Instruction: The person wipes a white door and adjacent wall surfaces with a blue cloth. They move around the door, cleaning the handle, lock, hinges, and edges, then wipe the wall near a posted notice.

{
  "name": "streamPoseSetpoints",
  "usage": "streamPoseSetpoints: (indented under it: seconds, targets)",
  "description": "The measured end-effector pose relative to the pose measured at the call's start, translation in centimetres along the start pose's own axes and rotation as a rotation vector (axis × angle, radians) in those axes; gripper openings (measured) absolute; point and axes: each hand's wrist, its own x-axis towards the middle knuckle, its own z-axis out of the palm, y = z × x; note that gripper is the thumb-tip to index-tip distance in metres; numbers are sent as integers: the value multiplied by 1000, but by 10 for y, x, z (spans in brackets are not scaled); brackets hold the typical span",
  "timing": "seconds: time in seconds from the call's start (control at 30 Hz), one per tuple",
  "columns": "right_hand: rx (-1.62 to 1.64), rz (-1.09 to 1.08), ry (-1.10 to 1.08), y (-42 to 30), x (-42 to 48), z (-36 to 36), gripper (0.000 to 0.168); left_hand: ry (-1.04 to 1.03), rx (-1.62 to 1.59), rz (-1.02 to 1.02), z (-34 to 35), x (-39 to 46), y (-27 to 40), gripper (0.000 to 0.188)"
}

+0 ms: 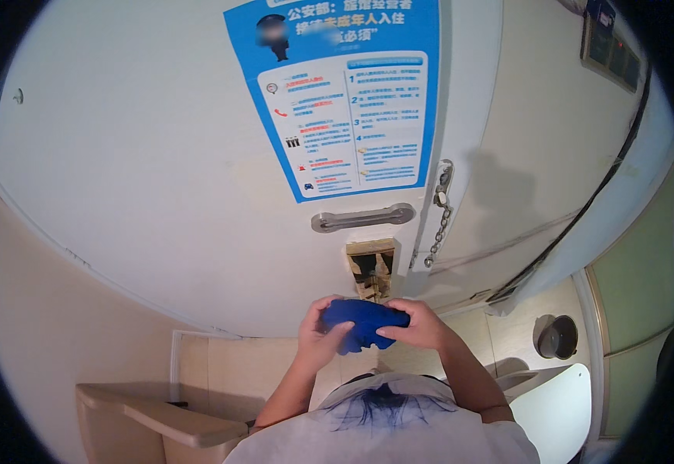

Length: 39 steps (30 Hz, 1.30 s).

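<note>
A crumpled blue cloth [366, 319] is held up between both hands, in front of my chest. My left hand [322, 333] grips its left side, with the thumb lying on top. On the right side, my right hand [415, 325] pinches the cloth between thumb and fingers. Just beyond the cloth is a shiny gold-coloured lock plate [370, 261] on a white door [168, 174]; its lower end is partly hidden by the cloth. A metal pull handle [363, 218] is fixed above the plate.
A blue-and-white poster [342, 110] with writing hangs on the door. Right of the handle hangs a door chain [442, 226]. A dark bin [558, 337] stands on the tiled floor at right. A beige piece of furniture [163, 414] is at lower left, and a white curved panel [557, 406] at lower right.
</note>
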Motion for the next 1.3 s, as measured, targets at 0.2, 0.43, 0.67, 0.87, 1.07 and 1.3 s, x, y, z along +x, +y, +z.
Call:
streamPoseSetpoints:
  seconds: [0.2,0.43,0.67,0.87,1.07,1.3]
  targets:
    - [-137,-371,376,-22,31,10,37,59,175,341,-34,29,12,37]
    - [-638,-1099,709,-107,96,48,42,620,222,935,-54,100,71,49]
    - [-1109,-1343,986,-140,137,60,22,924,951,1266,-78,144,71,25]
    - [-1285,-1045,822,-115,134,77,34,926,1231,1276,-70,135,49,32]
    - [-1265,-1136,633,-139,144,66,39,688,1352,1146,-88,146,79,45]
    - [-1143,-1327,812,-213,165,60,37,704,1273,1097,-82,166,164,48]
